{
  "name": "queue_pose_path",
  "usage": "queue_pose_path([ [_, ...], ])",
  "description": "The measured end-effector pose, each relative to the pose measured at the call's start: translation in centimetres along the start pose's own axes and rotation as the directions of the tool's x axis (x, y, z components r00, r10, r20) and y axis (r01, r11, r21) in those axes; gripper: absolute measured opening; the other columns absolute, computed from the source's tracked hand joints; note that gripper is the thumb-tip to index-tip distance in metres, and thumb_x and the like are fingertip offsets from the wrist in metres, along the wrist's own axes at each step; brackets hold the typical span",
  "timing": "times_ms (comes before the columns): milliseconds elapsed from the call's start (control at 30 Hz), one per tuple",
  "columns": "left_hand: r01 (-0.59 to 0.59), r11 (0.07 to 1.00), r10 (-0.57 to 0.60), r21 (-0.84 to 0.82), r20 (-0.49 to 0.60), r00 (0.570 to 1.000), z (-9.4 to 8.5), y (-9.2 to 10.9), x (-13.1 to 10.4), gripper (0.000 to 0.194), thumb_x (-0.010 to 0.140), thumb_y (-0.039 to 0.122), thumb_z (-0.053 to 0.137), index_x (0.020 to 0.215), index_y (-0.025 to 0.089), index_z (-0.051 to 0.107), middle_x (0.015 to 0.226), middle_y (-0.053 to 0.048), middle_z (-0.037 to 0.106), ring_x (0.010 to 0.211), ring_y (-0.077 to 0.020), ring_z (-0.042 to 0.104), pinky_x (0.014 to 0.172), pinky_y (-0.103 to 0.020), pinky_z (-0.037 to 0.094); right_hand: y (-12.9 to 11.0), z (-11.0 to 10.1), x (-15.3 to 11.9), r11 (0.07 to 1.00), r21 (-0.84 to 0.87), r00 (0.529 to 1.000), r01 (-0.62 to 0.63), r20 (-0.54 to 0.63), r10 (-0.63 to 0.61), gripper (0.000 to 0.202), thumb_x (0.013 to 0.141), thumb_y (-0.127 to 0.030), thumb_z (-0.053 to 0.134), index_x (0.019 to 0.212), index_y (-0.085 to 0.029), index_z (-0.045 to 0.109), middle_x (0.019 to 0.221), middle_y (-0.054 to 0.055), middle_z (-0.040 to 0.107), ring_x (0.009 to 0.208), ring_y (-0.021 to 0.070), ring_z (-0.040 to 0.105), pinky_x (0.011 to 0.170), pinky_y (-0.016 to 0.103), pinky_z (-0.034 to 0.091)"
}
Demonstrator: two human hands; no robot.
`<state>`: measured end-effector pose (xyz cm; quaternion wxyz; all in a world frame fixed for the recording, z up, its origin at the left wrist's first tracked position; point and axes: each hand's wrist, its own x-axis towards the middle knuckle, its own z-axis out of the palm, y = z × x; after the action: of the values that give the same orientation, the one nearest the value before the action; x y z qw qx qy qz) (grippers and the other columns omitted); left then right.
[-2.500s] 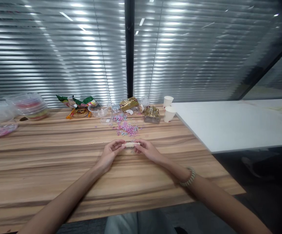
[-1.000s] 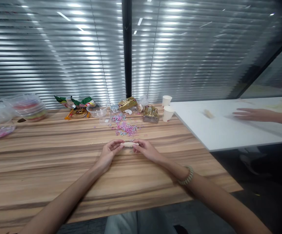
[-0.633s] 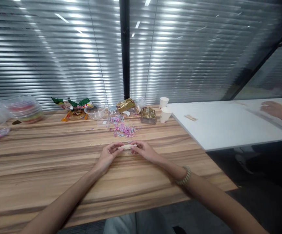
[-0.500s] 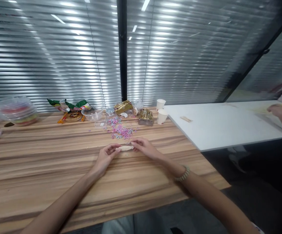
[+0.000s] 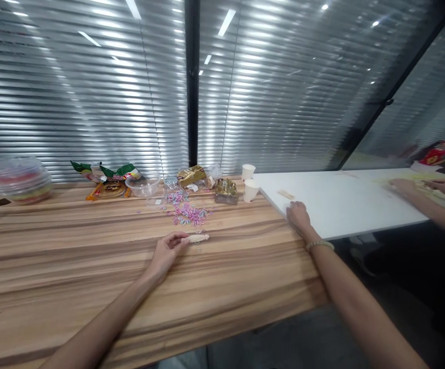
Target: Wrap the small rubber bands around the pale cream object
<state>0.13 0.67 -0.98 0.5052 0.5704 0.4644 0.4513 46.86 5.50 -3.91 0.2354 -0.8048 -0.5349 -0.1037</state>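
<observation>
My left hand (image 5: 167, 252) pinches one end of a pale, elongated piece (image 5: 198, 238) between thumb and fingers, just above the wooden table. The piece is slim and points to the right; its material cannot be made out. Past its far side lies a loose heap of small pink, purple and pale blue bits (image 5: 192, 214). Stretched out to the right, my right hand (image 5: 298, 216) is at the edge of the white table (image 5: 345, 205), slightly blurred, its fingers apart and nothing visible in them. Just beyond its fingertips lies a small flat tan strip (image 5: 286, 195).
Along the back stand two paper cups (image 5: 250, 190), a gold-wrapped box (image 5: 226, 191), gold foil packaging (image 5: 190, 176), a clear bowl (image 5: 143, 185) and green packets (image 5: 120, 171). Stacked clear tubs (image 5: 22, 179) stand left. Another person's hands (image 5: 407, 187) work at the white table.
My right hand has let go of the pale piece and moved right to the white table's edge. My left hand keeps its hold. The view has turned slightly right.
</observation>
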Motion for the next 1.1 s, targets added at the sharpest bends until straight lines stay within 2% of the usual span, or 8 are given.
queue_pose_path([
  [100, 0.006, 1.000, -0.006, -0.006, 0.005, 1.000, 0.0, -0.1, 0.1, 0.032, 0.062, 0.038, 0.069, 0.083, 0.014, 0.062, 0.086, -0.008, 0.065, 0.084, -0.0196, 0.058, 0.075, -0.027, 0.043, 1.6, 1.2, 0.4, 0.998, -0.064, 0.999, -0.001, -0.045, -0.002, 0.040, 0.084, -0.021, 0.037, 0.116, 0.001, 0.045, 0.121, 0.025, 0.041, 0.118, 0.0312, 0.031, 0.094, 0.043, 0.031],
  [200, 0.013, 1.000, -0.013, -0.003, 0.001, 1.000, 0.0, -0.1, 0.2, 0.031, 0.063, 0.037, 0.068, 0.083, 0.014, 0.062, 0.086, -0.007, 0.065, 0.083, -0.0196, 0.058, 0.075, -0.028, 0.043, 2.3, 2.6, 1.7, 0.980, -0.187, 0.994, 0.063, -0.078, -0.079, 0.043, 0.087, -0.027, 0.033, 0.123, -0.005, 0.039, 0.130, 0.021, 0.033, 0.124, 0.0293, 0.024, 0.095, 0.041, 0.030],
  [400, 0.026, 1.000, -0.025, -0.015, 0.021, 0.999, 0.0, 0.2, 0.1, 0.031, 0.063, 0.037, 0.067, 0.083, 0.014, 0.062, 0.086, -0.008, 0.065, 0.084, -0.0196, 0.058, 0.076, -0.028, 0.043, 2.7, 4.5, 3.6, 0.971, -0.236, 0.999, 0.026, -0.013, -0.030, 0.053, 0.089, -0.037, 0.025, 0.132, -0.005, 0.027, 0.133, 0.021, 0.030, 0.125, 0.0300, 0.021, 0.094, 0.044, 0.030],
  [500, 0.031, 1.000, -0.031, -0.003, 0.019, 0.999, 0.1, 0.5, 0.1, 0.031, 0.062, 0.037, 0.068, 0.082, 0.014, 0.062, 0.085, -0.008, 0.065, 0.084, -0.0204, 0.058, 0.077, -0.029, 0.043, 2.7, 4.3, 3.7, 0.973, -0.231, 0.999, 0.028, 0.032, -0.021, 0.051, 0.090, -0.038, 0.024, 0.128, -0.007, 0.035, 0.127, 0.019, 0.038, 0.122, 0.0297, 0.026, 0.092, 0.044, 0.032],
  [600, 0.037, 0.999, -0.037, 0.012, 0.013, 0.999, 0.1, 0.7, 0.1, 0.032, 0.061, 0.038, 0.068, 0.082, 0.014, 0.063, 0.083, -0.008, 0.065, 0.083, -0.0213, 0.058, 0.076, -0.030, 0.043, 2.5, 3.8, 3.7, 0.971, -0.234, 0.998, 0.058, 0.039, -0.050, 0.041, 0.089, -0.032, 0.029, 0.111, -0.006, 0.051, 0.112, 0.018, 0.049, 0.113, 0.0277, 0.035, 0.088, 0.038, 0.035],
  [667, 0.042, 0.999, -0.042, 0.018, 0.007, 0.999, 0.2, 0.7, 0.1, 0.033, 0.061, 0.038, 0.069, 0.082, 0.014, 0.063, 0.083, -0.008, 0.066, 0.082, -0.0214, 0.058, 0.075, -0.030, 0.043, 2.3, 3.4, 3.6, 0.969, -0.236, 0.998, 0.067, 0.033, -0.061, 0.037, 0.088, -0.030, 0.032, 0.102, -0.005, 0.056, 0.104, 0.018, 0.052, 0.105, 0.0263, 0.041, 0.084, 0.034, 0.037],
  [900, 0.047, 0.999, -0.047, -0.025, 0.004, 0.999, 0.2, 0.8, 0.0, 0.036, 0.058, 0.039, 0.071, 0.083, 0.014, 0.063, 0.085, -0.009, 0.066, 0.082, -0.0208, 0.059, 0.073, -0.028, 0.044, 1.1, 2.2, 2.9, 0.968, -0.241, 0.997, 0.077, 0.006, -0.078, 0.030, 0.088, -0.024, 0.034, 0.091, -0.005, 0.058, 0.094, 0.017, 0.054, 0.090, 0.0242, 0.048, 0.074, 0.030, 0.038],
  [1100, 0.044, 0.997, -0.044, -0.064, 0.005, 0.999, 0.2, 0.7, 0.1, 0.033, 0.058, 0.036, 0.072, 0.082, 0.014, 0.063, 0.084, -0.007, 0.066, 0.082, -0.0185, 0.059, 0.075, -0.027, 0.044, 0.2, 1.8, 2.1, 0.974, -0.221, 0.999, 0.044, 0.030, -0.038, 0.027, 0.085, -0.011, 0.034, 0.102, -0.002, 0.053, 0.092, 0.018, 0.055, 0.085, 0.0240, 0.051, 0.071, 0.030, 0.038],
])
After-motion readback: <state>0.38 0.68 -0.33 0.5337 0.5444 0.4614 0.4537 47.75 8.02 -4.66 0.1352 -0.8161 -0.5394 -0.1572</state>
